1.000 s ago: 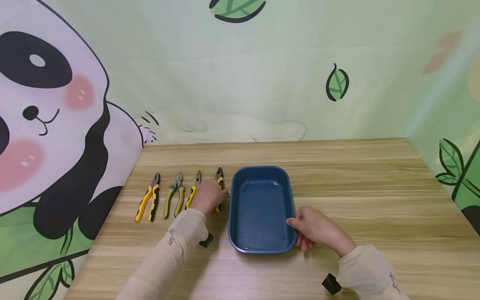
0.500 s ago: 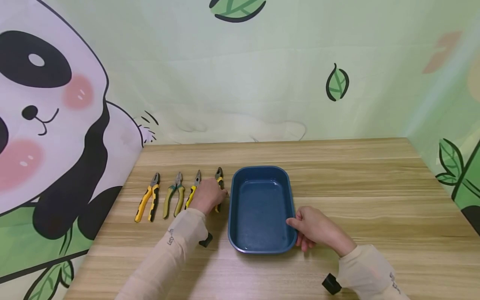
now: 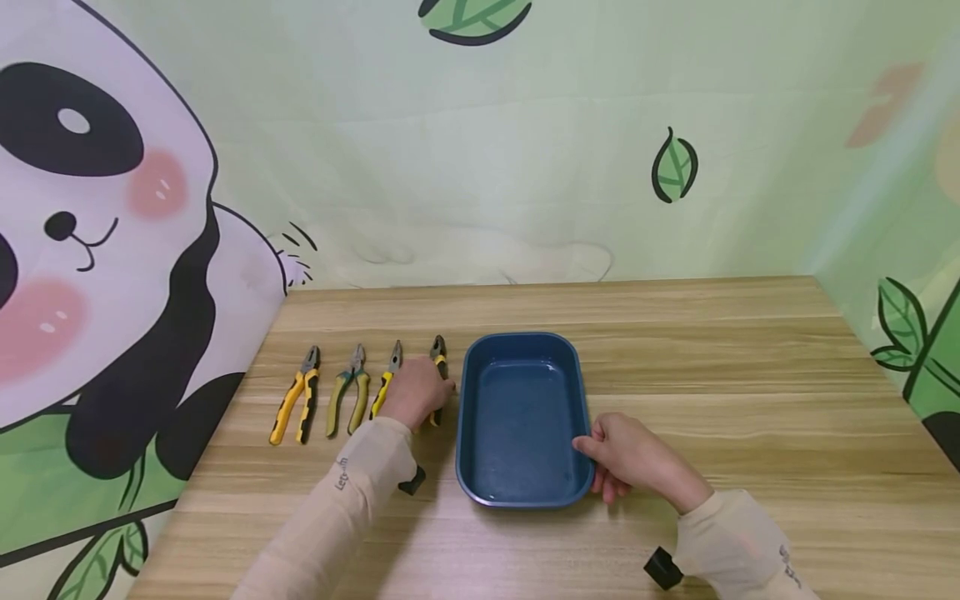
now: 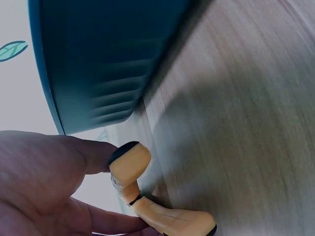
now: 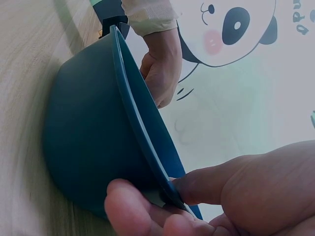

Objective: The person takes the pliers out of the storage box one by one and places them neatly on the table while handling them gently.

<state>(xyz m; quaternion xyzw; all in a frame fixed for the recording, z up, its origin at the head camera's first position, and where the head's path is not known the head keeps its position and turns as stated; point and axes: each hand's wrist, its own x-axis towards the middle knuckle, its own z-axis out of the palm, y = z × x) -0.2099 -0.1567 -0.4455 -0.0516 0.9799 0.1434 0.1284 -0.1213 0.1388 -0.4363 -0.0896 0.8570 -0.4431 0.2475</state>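
Note:
A deep blue rectangular bin [image 3: 525, 492] stands on the wooden table. Its right rim is pinched by my right hand [image 3: 626, 450], thumb inside and fingers outside, as the right wrist view shows. Left of the bin, my left hand [image 3: 417, 390] grips the handles of yellow-and-black pliers [image 3: 438, 350], thumb on one handle and fingers at the other in the left wrist view. The hand hides part of these pliers in the head view. Close by on its left lie yellow long-nose pliers [image 3: 384, 390], partly covered by the hand.
Further left lie green-handled pliers [image 3: 362, 400] and another yellow-and-black pair of pliers [image 3: 307, 396], jaws pointing away from me. The wooden table [image 3: 712, 358] extends right of the bin. Behind it hangs a backdrop [image 3: 555, 167] printed with a panda and leaves.

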